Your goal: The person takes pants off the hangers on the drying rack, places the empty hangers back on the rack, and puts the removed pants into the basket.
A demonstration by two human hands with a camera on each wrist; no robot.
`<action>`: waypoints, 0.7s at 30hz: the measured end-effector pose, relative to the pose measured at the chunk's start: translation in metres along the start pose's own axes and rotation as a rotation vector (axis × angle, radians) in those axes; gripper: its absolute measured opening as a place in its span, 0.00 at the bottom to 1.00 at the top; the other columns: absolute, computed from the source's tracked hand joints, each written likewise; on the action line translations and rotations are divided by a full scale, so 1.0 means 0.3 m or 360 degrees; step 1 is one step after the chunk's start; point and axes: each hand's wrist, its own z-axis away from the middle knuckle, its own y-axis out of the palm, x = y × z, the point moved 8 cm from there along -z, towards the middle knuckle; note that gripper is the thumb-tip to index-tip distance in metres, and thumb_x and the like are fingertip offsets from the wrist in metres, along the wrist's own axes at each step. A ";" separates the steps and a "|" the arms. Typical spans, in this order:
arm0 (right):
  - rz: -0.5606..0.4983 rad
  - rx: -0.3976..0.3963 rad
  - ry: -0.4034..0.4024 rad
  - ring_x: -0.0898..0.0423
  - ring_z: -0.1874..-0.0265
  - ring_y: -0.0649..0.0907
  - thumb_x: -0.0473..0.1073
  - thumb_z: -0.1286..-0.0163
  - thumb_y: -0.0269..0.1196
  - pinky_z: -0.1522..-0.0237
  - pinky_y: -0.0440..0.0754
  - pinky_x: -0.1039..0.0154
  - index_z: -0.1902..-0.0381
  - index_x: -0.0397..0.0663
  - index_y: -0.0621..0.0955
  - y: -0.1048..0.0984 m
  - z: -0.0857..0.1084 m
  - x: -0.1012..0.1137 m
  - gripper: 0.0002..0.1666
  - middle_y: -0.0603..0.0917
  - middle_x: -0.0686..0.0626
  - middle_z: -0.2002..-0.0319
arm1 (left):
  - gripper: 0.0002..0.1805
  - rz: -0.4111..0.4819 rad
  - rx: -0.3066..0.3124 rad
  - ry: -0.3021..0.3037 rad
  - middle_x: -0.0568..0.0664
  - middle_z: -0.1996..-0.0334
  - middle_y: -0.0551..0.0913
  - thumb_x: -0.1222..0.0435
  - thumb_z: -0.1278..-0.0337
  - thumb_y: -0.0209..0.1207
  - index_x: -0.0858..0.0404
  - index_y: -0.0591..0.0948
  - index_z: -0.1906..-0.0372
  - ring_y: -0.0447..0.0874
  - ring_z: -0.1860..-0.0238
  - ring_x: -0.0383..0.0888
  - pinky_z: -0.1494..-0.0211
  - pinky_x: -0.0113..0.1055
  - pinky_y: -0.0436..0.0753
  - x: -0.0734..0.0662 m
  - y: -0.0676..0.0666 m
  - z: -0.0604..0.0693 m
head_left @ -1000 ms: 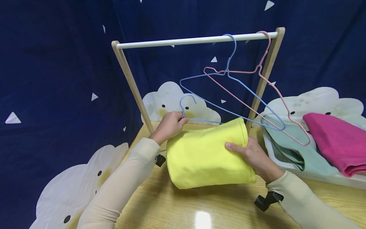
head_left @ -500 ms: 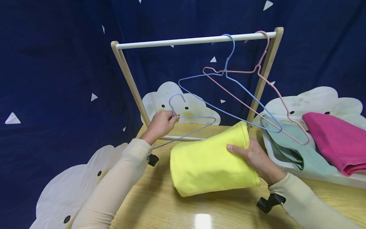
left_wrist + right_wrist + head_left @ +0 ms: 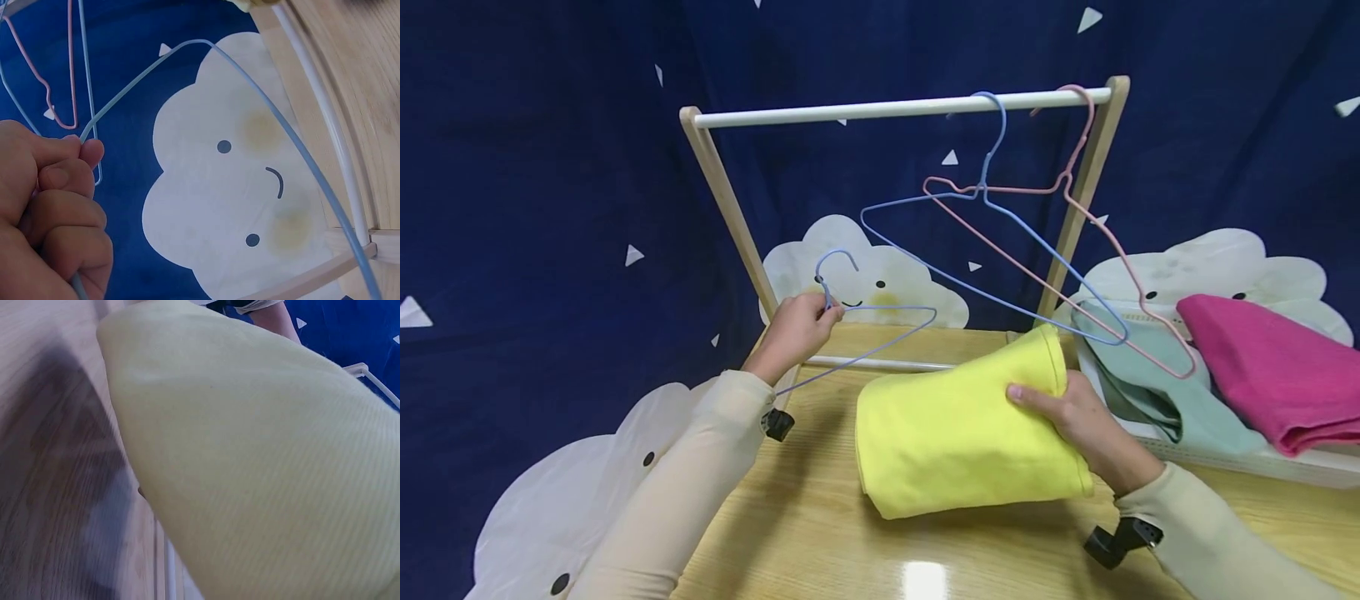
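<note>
My left hand point(image 3: 797, 329) pinches a blue wire hanger point(image 3: 880, 340) just below its hook, left of the cloth. In the left wrist view, curled fingers point(image 3: 72, 219) grip that hanger's neck, and one arm of it point(image 3: 281, 115) arches across the picture. My right hand point(image 3: 1086, 421) holds a folded yellow cloth point(image 3: 962, 433) by its right side, thumb on top and the other fingers hidden behind it. The cloth point(image 3: 250, 437) fills most of the right wrist view. Hanger and cloth are apart.
A rack with a white rod point(image 3: 850, 110) stands behind, carrying another blue hanger point(image 3: 925, 265) and a pink hanger point(image 3: 1120, 250). At right, a white basket point(image 3: 1240, 462) holds a green garment point(image 3: 1157, 375) and a magenta cloth point(image 3: 1270, 358). A wooden tabletop point(image 3: 820, 517) lies beneath.
My left hand has drawn the blue hanger leftward, away from the yellow cloth, and more of the hanger shows. The right hand, still holding the cloth, has shifted slightly right and down.
</note>
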 end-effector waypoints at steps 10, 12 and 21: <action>0.0078 -0.0068 0.0090 0.50 0.73 0.90 0.49 0.28 0.61 0.68 0.87 0.51 0.55 0.46 0.73 -0.089 0.080 -0.012 0.14 0.88 0.53 0.72 | 0.19 -0.0008 -0.0020 -0.0005 0.44 0.84 0.64 0.58 0.30 0.54 0.59 0.74 0.79 0.65 0.78 0.45 0.70 0.36 0.65 0.016 -0.022 0.012; 0.0102 -0.0085 0.0101 0.50 0.73 0.90 0.50 0.28 0.61 0.68 0.87 0.51 0.56 0.47 0.73 -0.112 0.093 -0.011 0.13 0.88 0.53 0.71 | 0.20 -0.0006 -0.0021 -0.0007 0.44 0.84 0.63 0.58 0.30 0.54 0.58 0.70 0.81 0.65 0.79 0.44 0.71 0.35 0.65 0.020 -0.023 0.013; -0.0106 -0.0100 -0.0006 0.51 0.76 0.90 0.39 0.25 0.57 0.73 0.86 0.52 0.62 0.52 0.80 -0.194 0.142 -0.011 0.05 0.89 0.51 0.73 | 0.18 -0.0003 -0.0006 -0.0038 0.45 0.83 0.67 0.58 0.30 0.54 0.61 0.77 0.76 0.68 0.79 0.44 0.74 0.34 0.67 0.054 -0.026 0.006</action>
